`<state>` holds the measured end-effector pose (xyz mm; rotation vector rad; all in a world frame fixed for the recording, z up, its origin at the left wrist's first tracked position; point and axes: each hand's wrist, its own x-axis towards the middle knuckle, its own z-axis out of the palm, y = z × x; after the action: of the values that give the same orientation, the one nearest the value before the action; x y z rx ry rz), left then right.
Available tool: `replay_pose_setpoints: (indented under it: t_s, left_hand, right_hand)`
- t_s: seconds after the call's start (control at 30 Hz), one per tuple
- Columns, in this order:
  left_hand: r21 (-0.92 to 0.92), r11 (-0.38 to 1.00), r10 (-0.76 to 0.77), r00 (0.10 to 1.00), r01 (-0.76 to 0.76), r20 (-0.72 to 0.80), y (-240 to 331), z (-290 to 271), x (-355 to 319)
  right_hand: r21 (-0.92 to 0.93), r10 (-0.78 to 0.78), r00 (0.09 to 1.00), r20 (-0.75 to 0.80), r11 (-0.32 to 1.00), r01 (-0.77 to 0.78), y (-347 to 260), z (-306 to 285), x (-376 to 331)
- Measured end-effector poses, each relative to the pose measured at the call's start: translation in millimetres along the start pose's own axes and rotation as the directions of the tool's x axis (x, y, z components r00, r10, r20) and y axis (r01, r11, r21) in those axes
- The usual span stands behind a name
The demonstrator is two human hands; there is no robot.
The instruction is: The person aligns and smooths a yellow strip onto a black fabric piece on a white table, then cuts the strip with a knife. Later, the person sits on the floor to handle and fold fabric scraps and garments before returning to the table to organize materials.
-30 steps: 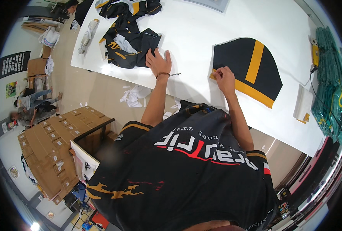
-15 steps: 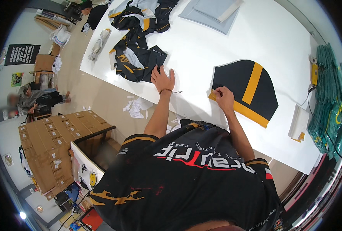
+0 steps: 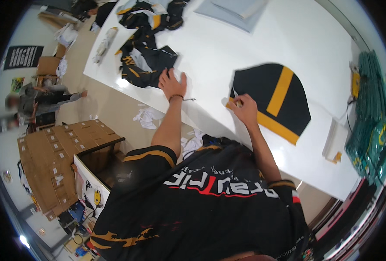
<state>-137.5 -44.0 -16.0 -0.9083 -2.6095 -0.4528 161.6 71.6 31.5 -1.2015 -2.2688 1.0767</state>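
A black sleeve-shaped fabric panel (image 3: 251,82) with yellow bands lies flat on the white table (image 3: 210,48). At the left end of its yellow hem, my right hand (image 3: 245,109) pinches the corner between thumb and fingers. A sliver of pale underside shows there, where the edge is lifted slightly. Farther left, my left hand (image 3: 172,85) rests with spread fingers, its fingertips on the near edge of a heap of black, grey and yellow fabric pieces (image 3: 147,65). It grips nothing.
Folded grey sheets (image 3: 230,15) lie at the far side. A clear-wrapped bundle (image 3: 106,43) sits by the left edge. Green plastic-wrapped packs (image 3: 367,117) stand at the right, near a flat pale packet (image 3: 334,141). Stacked cartons (image 3: 58,161) are at the left; people are beyond.
The panel's left corner is now lifted a little in my right hand, its pale underside showing. My left hand stays by the heap. The whole view has shifted slightly.
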Motion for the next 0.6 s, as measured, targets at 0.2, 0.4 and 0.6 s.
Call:
replay_pose_setpoints:
  t_s: [0.2,0.4,0.6]
  left_hand:
    - [0.023,0.999,-0.031,0.999,0.030,0.017,1.0,0.1,-4.7]
    - [0.016,0.999,-0.043,0.998,0.043,0.045,1.9,0.3,-4.3]
    - [0.009,0.998,-0.060,0.995,0.060,0.074,4.5,-3.3,-2.7]
  right_hand:
    - [-0.114,0.005,1.000,-0.015,0.993,-0.007,-10.2,4.2,0.7]
    - [0.019,0.043,0.999,-0.013,0.999,-0.043,1.7,1.3,2.3]
    - [0.057,0.019,0.999,-0.050,0.998,-0.016,3.9,0.8,5.9]
